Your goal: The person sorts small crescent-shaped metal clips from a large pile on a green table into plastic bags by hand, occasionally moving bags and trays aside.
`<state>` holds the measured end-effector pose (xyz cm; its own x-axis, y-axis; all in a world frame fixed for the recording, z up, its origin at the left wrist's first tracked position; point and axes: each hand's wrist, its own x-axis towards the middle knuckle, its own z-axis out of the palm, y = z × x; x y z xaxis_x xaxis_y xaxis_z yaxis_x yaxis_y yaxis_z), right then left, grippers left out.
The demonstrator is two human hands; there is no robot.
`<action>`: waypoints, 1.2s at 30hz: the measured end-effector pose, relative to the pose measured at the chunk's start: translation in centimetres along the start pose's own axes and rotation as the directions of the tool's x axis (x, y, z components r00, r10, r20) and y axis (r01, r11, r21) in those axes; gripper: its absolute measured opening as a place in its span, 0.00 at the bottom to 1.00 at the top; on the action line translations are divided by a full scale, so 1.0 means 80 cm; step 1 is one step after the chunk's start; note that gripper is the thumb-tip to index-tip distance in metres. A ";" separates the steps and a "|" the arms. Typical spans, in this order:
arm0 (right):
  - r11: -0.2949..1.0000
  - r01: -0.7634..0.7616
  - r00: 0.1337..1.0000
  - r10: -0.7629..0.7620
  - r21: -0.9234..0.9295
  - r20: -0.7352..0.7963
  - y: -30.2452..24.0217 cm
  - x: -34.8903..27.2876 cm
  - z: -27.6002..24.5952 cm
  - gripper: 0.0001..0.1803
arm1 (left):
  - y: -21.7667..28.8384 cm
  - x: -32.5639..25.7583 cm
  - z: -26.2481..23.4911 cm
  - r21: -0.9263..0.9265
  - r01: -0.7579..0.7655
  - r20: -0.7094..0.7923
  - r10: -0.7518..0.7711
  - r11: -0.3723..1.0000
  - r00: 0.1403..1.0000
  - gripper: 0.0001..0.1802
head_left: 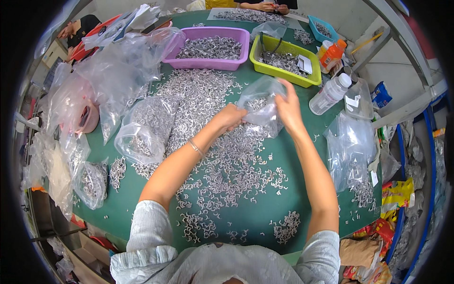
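Both of my hands are closed on a clear plastic bag [265,119] with small silvery curved metal pieces inside. My left hand [230,117] pinches the bag's left side, its fingertips partly hidden by the film. On the opposite side, my right hand [289,106] grips the upper right edge. Beneath and around the bag spreads a wide heap of loose curved metal pieces [196,94] on the green table [255,215]. A fuller clear bag of such pieces [151,118] lies left of my left forearm.
Purple [239,64] and lime-green [288,77] bins of metal pieces stand at the back. A white bottle [329,94] and plastic bags [352,146] sit to the right. More bags [113,66] crowd the left. Another person's hands [274,7] are at the far edge.
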<state>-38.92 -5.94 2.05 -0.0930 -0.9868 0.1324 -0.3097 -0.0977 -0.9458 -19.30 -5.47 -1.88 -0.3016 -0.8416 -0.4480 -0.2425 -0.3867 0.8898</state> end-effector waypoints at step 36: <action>0.673 0.443 0.885 -0.436 -0.593 0.166 0.023 -0.133 -0.075 0.15 | -0.004 -0.098 0.053 0.691 -0.649 0.292 0.698 0.318 0.653 0.13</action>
<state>-44.17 5.12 0.70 0.2099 -0.8518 0.4799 -0.8105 -0.4261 -0.4019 -20.75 2.87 0.97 -0.6359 -0.7098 0.3030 -0.5187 0.6838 0.5132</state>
